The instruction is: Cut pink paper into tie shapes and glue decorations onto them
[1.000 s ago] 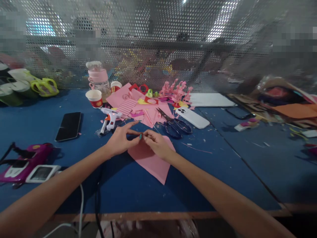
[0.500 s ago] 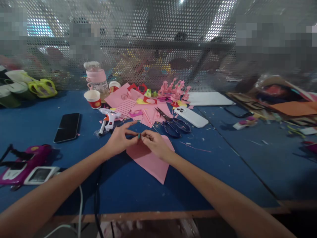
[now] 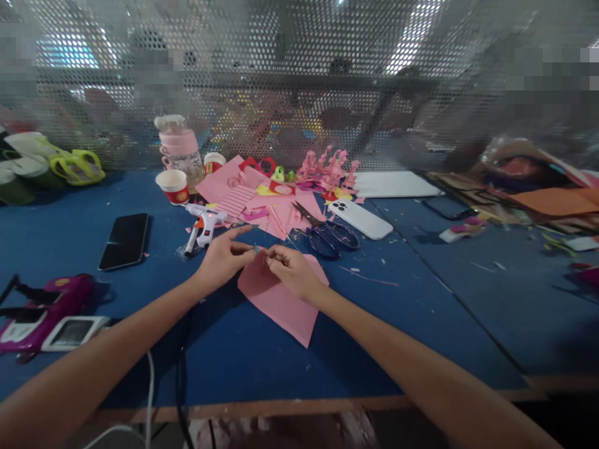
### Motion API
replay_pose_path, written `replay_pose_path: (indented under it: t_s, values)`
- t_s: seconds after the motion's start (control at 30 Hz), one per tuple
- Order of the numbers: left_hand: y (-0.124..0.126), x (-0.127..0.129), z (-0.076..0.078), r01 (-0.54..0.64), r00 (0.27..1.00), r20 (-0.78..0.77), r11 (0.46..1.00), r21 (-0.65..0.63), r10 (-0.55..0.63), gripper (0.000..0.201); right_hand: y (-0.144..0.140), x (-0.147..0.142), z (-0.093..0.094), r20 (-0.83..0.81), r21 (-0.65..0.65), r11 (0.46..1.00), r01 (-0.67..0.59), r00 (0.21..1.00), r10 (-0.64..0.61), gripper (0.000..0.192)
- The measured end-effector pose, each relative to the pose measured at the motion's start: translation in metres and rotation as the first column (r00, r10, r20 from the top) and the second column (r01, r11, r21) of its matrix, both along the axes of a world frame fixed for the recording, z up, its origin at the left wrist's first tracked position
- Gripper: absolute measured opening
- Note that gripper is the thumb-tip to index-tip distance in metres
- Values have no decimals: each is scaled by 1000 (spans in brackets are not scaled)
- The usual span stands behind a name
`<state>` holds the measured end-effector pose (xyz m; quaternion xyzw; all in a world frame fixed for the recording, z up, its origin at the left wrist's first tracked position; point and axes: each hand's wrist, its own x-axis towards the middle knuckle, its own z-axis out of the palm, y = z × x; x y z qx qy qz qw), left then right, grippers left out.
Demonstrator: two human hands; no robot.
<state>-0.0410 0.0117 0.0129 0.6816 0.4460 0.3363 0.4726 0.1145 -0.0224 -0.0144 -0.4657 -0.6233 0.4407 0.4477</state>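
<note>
A pink sheet of paper (image 3: 286, 305) is held near the middle of the blue table, its upper edge bent up between my hands. My left hand (image 3: 225, 259) pinches the upper left edge between thumb and a finger, with the index finger stretched out above. On the upper edge, just right of it, my right hand (image 3: 294, 269) closes its fingertips on the paper. Beyond my hands lie dark blue-handled scissors (image 3: 330, 237), and a white glue gun (image 3: 206, 226) rests left of them.
Pink paper scraps (image 3: 262, 198) and pink paper flowers (image 3: 330, 168) cover the back. A white phone (image 3: 361, 218) lies right, a black phone (image 3: 124, 241) left. Paper cups (image 3: 173, 186) and a water bottle (image 3: 180, 146) stand behind the glue gun. Cables (image 3: 181, 380) hang over the front edge.
My left thumb has shifted slightly left along the paper's upper edge, leaving a small gap between my two hands. The paper's upper edge shows more. My right hand stays nearly in place.
</note>
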Motion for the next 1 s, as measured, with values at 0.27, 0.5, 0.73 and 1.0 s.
replay_pose_path:
  t_s: [0.27, 0.5, 0.73, 1.0]
  values:
    - [6, -3, 1, 6, 997, 80, 997, -76, 0, 57, 0, 1, -2, -113, -79, 997, -3, 994, -6, 13]
    - [6, -2, 3, 28, 990, 141, 990, -140, -8, 59, -2, 1, 1, -214, -94, 996, -4, 977, -16, 23]
    - [10, -6, 1, 116, 993, 46, 965, -235, -108, 80, 2, 0, -1, -186, -76, 991, 113, 975, -126, 40]
    - [12, -7, -2, 20, 986, -159, 992, -122, -39, 64, 2, 5, 5, -196, -78, 992, 97, 974, -111, 41]
